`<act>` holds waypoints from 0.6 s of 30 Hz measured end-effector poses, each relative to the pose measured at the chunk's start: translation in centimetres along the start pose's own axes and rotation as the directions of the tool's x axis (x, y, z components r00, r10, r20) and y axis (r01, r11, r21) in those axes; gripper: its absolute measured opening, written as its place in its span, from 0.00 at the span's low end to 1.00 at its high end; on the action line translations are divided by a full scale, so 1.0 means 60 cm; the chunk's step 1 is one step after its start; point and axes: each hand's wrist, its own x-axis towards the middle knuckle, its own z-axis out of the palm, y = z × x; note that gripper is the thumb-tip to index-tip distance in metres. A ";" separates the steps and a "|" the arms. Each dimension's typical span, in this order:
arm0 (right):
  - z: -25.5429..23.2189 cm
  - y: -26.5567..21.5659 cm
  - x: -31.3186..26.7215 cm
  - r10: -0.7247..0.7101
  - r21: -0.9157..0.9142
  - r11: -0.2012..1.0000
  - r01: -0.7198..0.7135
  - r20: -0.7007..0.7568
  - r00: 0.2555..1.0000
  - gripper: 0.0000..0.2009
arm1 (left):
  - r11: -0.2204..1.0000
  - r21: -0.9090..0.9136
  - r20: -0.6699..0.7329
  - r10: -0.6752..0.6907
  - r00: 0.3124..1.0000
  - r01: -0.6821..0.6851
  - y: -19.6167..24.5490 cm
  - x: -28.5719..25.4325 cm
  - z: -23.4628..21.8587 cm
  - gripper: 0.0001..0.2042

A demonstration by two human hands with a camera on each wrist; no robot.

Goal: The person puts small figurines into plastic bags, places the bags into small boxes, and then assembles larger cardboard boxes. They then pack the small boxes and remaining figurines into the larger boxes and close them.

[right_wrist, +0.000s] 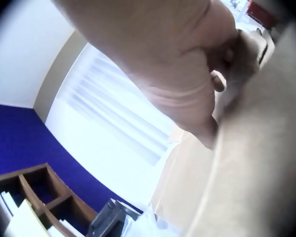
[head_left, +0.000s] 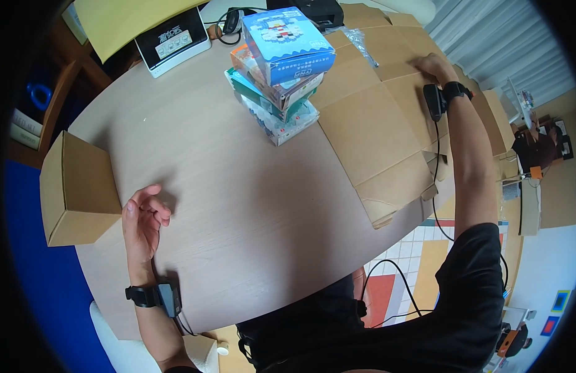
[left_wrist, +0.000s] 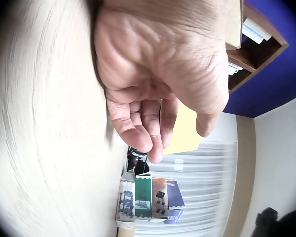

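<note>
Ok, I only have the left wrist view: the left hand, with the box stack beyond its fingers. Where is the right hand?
Observer: The right hand is at the far right part of a flattened cardboard sheet.
Operator: Anything lying on that cardboard?
Observer: Yes, some crumpled clear plastic, just right of the box stack.
Operator: And what does the upper face of the stack's top box look like?
Observer: The top box has a light blue upper face printed with a blocky picture.
</note>
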 end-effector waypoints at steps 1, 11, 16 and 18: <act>0.000 0.009 0.013 -0.039 0.060 0.997 0.043 -0.067 0.997 0.23 | 1.000 0.003 -0.004 -0.002 1.000 0.002 0.001 0.001 0.000 0.29; -0.053 0.044 0.089 -0.283 0.295 0.749 0.594 -0.668 0.689 0.17 | 1.000 -0.009 0.014 0.005 1.000 -0.005 0.002 0.005 0.000 0.28; -0.121 0.013 0.012 -0.339 0.026 0.793 0.608 -0.811 0.477 0.17 | 1.000 -0.006 0.016 0.000 1.000 0.000 0.003 0.005 0.000 0.28; -0.145 0.013 -0.019 -0.371 -0.043 0.773 0.632 -0.839 0.397 0.17 | 1.000 -0.007 0.013 -0.002 1.000 0.002 0.005 0.004 0.001 0.28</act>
